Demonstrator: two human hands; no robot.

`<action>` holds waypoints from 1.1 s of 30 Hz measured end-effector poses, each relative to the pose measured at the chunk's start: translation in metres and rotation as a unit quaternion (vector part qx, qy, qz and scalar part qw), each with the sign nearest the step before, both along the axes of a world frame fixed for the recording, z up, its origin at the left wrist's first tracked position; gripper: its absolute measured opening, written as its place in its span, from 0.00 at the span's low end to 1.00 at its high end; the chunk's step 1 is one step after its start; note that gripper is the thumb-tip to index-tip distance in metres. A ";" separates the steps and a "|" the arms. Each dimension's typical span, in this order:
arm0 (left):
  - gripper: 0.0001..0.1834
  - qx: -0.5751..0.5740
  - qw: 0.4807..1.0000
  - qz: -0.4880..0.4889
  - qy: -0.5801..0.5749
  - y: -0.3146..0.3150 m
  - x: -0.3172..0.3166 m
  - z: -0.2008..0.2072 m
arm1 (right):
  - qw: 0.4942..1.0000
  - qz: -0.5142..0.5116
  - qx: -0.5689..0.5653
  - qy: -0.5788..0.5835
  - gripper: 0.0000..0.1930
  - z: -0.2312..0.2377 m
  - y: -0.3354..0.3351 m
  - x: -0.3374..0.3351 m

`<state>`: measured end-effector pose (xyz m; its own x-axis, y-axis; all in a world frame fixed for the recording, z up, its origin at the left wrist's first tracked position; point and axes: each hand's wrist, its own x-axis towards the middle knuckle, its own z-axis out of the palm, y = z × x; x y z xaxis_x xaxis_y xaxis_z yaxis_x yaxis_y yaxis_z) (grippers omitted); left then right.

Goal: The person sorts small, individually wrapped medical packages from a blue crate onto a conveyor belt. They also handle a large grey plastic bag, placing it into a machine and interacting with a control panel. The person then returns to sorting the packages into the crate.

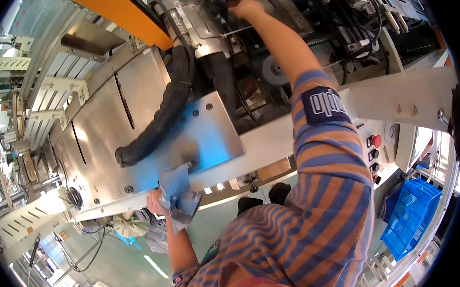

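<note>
Grey cloth [180,202] sits in the left hand [155,203], far from the right hand [246,9]

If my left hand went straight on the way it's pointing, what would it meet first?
Your left hand would probably meet the shiny metal panel first, with the black hose farther along; depth is unclear, so it might pass above the panel.

Head-worn fisheye, one view.
Looks down past blue-and-orange striped fabric shirt [297,215], left hand [154,202] nearer, right hand [246,9] farther.
</note>
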<state>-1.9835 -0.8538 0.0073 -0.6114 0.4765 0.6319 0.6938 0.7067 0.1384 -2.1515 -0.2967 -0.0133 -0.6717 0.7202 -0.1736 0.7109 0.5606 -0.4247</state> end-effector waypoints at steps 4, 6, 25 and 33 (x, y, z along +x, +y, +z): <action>0.10 -0.013 0.999 0.019 -0.023 -0.012 0.011 -0.004 | 0.999 -0.004 0.033 0.004 0.28 -0.025 -0.006 -0.025; 0.10 -0.011 0.999 0.025 -0.034 -0.012 0.015 -0.007 | 0.999 -0.003 0.024 0.027 0.26 -0.042 0.000 -0.029; 0.13 0.006 0.994 0.062 -0.093 -0.025 0.009 -0.016 | 0.963 0.141 -0.011 0.227 0.20 0.093 -0.166 0.053; 0.09 0.043 0.998 -0.038 -0.008 0.014 -0.005 0.004 | 0.965 0.096 -0.013 0.242 0.15 0.074 -0.135 0.071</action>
